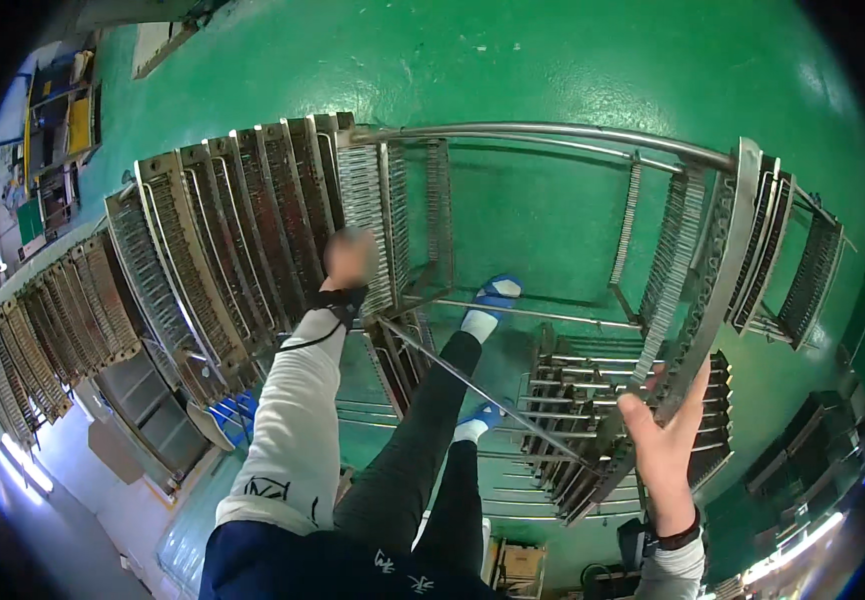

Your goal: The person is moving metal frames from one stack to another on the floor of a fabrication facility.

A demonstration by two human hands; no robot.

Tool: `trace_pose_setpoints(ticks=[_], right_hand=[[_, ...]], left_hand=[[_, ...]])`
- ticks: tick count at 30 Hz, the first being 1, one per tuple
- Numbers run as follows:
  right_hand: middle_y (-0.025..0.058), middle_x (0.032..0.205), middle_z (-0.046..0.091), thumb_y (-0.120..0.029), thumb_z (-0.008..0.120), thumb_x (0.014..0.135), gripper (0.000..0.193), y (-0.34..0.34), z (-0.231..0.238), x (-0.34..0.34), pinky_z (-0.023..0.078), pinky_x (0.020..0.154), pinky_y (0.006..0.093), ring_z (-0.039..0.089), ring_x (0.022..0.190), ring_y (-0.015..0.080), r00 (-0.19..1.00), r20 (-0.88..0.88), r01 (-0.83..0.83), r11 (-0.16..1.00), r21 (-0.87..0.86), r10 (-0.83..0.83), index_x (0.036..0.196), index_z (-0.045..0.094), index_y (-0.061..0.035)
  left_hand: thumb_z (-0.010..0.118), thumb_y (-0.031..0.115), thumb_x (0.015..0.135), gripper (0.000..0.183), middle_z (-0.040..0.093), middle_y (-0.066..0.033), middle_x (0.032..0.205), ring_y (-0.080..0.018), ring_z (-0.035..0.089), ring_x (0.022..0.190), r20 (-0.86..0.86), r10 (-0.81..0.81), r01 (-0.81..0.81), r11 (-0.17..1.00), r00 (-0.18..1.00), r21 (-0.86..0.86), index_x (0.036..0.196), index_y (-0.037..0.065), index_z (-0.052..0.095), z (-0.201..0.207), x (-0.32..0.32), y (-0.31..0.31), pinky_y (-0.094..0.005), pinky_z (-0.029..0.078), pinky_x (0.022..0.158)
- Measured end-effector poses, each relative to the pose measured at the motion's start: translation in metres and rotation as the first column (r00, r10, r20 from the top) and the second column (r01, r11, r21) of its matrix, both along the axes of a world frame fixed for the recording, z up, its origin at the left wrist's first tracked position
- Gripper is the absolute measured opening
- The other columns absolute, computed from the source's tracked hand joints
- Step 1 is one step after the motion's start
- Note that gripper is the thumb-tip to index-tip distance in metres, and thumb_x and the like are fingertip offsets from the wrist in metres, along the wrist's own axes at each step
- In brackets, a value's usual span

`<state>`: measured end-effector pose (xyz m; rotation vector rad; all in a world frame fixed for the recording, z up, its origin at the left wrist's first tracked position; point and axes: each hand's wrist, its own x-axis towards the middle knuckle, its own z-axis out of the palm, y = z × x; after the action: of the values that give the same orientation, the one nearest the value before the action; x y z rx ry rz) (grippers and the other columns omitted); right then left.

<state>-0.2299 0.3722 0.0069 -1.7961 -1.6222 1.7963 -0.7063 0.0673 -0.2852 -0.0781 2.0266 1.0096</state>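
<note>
A steel rack frame [593,133] with slotted, comb-like sides spans the middle of the view in front of me. My right hand [665,445] is closed round the lower end of its right side, thumb on the inner face and fingers behind the edge. On the left, my left hand [350,260] is closed at the rack's left toothed side; its fingers are blurred. A thin metal bar [493,395] slants across the near end of the rack, between my arms. Green floor shows through the frame.
A row of similar slotted racks [238,225] stands close on the left, with more racks [48,330] beyond. Stacked racks [573,430] stand near my right hand, and others [798,270] at the far right. My blue-covered feet [499,290] are beneath the rack.
</note>
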Motion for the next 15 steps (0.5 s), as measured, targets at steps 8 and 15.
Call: trace_pose_setpoints(ticks=[8,15], right_hand=[[0.0091,0.117,0.056,-0.014,0.069,0.079,0.066,0.018,0.062,0.058,0.045,0.091,0.0334,0.055,0.103,0.0185,0.952,0.113,0.293,0.954,-0.055,-0.286,0.137,0.041,-0.0015],[0.0117,0.118,0.060,-0.015,0.067,0.080,0.055,-0.040,0.099,0.131,0.046,0.093,0.0358,0.059,0.103,0.0208,0.877,0.142,0.455,0.888,0.066,-0.460,0.130,0.049,0.0012]], left_hand=[[0.072,0.019,0.087,0.020,0.050,0.0051,0.072,-0.0056,0.039,0.065,-0.303,-0.090,0.080,0.996,0.949,-0.043,0.085,0.004,0.059,0.155,0.082,0.079,-0.0271,0.034,0.058],[0.070,0.013,0.088,0.016,0.048,0.0055,0.078,-0.0054,0.039,0.071,-0.368,-0.102,0.127,0.991,0.924,0.043,0.087,0.005,0.056,0.236,0.129,0.091,-0.0245,0.034,0.062]])
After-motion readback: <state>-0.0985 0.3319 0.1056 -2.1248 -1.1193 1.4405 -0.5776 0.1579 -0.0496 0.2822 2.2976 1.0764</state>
